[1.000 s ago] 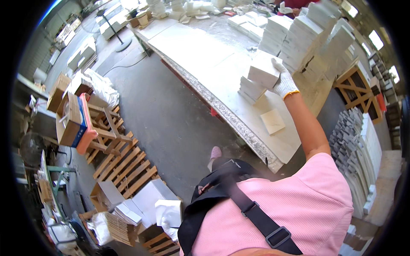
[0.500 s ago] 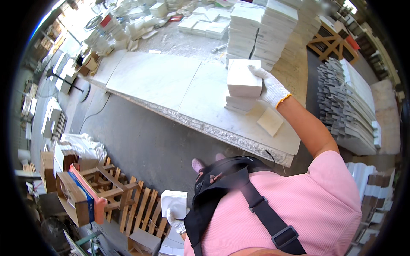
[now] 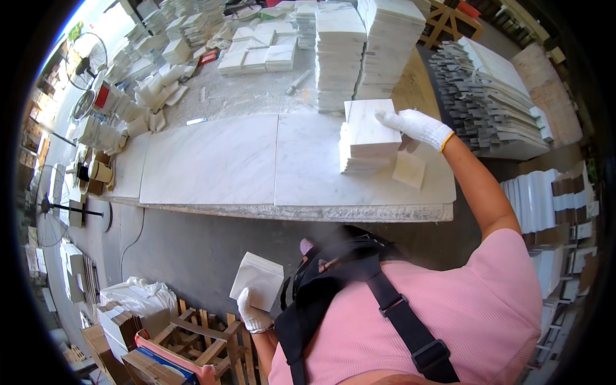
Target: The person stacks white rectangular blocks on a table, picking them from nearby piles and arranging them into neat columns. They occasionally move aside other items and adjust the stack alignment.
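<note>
My left hand, in a white knitted glove, grips a square white marble tile by its lower edge, low beside my body. Whether it is one tile or a few together I cannot tell. My right hand, gloved with a yellow cuff, grips the right edge of the small stack of white marble tiles on the slab-topped table. One fingertip or thumb lies on the top tile; the other fingers are hidden behind the right side. A cream square tile lies flat just right of the stack.
Tall tile stacks stand behind the small one. Low tile piles and a fan are farther left. Wooden pallets and frames sit at lower left, near a cardboard box. Piled strips stand at right.
My left hand has brought its tile up and forward from above the pallet. The upper tiles under my right hand now sit lower on the small stack. My view has turned toward the table.
</note>
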Demonstrator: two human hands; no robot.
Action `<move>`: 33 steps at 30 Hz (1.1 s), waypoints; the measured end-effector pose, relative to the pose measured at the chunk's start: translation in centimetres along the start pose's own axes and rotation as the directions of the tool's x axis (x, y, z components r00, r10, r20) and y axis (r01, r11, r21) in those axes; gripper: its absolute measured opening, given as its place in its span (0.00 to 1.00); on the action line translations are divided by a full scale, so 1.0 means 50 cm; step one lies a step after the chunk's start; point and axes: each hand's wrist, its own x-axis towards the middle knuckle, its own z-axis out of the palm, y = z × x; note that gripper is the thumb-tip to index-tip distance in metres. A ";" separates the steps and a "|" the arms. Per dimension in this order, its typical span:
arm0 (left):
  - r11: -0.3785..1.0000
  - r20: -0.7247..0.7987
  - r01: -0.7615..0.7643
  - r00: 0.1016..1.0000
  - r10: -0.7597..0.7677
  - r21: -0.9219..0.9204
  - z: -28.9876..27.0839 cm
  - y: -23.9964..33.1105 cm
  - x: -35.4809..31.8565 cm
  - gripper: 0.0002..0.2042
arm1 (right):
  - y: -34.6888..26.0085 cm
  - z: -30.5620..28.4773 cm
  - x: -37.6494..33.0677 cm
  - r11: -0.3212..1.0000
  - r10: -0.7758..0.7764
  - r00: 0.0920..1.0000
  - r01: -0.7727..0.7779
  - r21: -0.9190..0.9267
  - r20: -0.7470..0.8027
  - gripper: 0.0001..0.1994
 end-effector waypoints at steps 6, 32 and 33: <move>1.000 0.439 0.030 0.898 -0.026 -0.002 0.209 0.193 0.095 0.07 | -0.020 -0.049 -0.014 1.000 -0.006 0.974 0.000 -0.026 -0.226 0.38; 0.653 0.756 -0.388 0.418 -0.504 0.650 1.042 0.267 0.028 0.30 | 0.060 -0.167 0.010 0.765 -0.445 0.889 0.315 0.562 0.106 0.36; 0.599 0.759 -0.467 0.432 -0.487 0.651 1.046 0.275 0.018 0.33 | 0.061 -0.169 0.014 0.762 -0.456 0.882 0.320 0.564 0.117 0.36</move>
